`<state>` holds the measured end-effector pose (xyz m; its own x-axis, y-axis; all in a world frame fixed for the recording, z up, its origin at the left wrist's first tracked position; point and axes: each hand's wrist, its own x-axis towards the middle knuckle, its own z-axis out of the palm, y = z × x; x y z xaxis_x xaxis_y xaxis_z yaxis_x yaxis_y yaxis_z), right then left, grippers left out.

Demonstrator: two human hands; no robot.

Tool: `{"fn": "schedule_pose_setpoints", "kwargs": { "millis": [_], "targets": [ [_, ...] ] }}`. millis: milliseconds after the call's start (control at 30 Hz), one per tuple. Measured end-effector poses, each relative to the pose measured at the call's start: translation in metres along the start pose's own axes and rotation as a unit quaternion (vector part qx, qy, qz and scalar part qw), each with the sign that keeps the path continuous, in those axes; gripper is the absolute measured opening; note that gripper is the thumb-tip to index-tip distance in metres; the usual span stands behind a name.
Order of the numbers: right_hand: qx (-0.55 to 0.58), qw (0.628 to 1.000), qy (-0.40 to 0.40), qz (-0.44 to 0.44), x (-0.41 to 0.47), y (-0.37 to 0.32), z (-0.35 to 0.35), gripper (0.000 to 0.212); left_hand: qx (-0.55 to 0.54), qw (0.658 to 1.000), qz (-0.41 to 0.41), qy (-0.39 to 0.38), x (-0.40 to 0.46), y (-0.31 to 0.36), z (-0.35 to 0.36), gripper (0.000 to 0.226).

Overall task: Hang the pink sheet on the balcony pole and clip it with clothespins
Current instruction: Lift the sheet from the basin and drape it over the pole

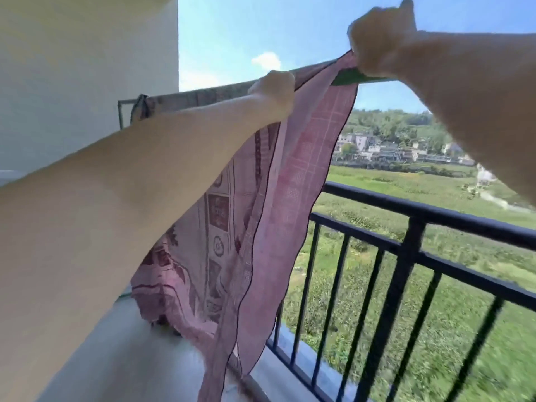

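Two bare forearms reach up from the lower left and right edge. Mid-frame, the left hand [274,89] clasps the pink sheet [261,216] against the pole [374,79]; upper right, the right hand [377,39] pinches its corner there, probably holding it taut for clothespins. Beyond: black railing [420,210], fields.

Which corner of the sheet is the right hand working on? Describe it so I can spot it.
Follow the pole across the sky above the black railing. Where the pink sheet ends, the right hand grips its top corner. Unlike the bunched far end, this corner has a plain checked weave.
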<state>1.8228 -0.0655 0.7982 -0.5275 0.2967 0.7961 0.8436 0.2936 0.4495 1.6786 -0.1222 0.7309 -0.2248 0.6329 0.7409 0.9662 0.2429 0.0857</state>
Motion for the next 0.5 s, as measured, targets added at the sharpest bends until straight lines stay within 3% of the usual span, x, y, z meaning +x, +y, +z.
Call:
{"fn": "schedule_pose_setpoints", "kwargs": {
  "millis": [133, 400, 500],
  "targets": [
    [0.081, 0.995, -0.049, 0.039, -0.024, 0.069, -0.02, 0.011, -0.001, 0.999, 0.005, 0.048, -0.006, 0.059, -0.021, 0.023],
    [0.236, 0.938, -0.234, 0.098, -0.059, 0.193, -0.04, 0.015, -0.154, 0.979, -0.01, 0.133, 0.015, 0.171, -0.063, 0.024],
    [0.256, 0.928, -0.237, 0.132, -0.075, 0.231, -0.031, 0.017, -0.155, 0.971, 0.041, 0.176, 0.03, 0.22, -0.085, 0.022]
  ]
}}
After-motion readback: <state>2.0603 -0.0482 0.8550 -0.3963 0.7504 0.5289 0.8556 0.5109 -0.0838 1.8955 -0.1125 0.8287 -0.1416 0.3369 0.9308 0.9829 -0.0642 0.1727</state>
